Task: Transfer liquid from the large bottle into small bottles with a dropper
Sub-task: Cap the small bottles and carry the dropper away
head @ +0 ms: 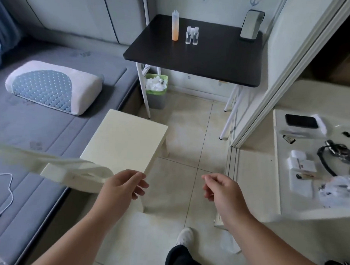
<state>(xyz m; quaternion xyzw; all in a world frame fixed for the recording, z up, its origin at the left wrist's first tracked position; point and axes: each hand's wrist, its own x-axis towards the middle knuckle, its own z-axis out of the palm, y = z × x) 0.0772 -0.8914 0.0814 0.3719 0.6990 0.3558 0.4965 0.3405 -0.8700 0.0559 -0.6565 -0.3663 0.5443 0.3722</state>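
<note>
- Left hand (124,185) and right hand (220,190) hang over the floor, fingers loosely curled, holding nothing.
- Large bottle (175,25) stands on the black table (204,59), small bottles (192,35) just beside it.

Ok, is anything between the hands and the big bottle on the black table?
Yes. The cream stool stands on the floor between the hands (left, right) and the black table, nearer the left hand. On the table itself, nothing stands in front of the big bottle; small bottles stand beside it.
</note>
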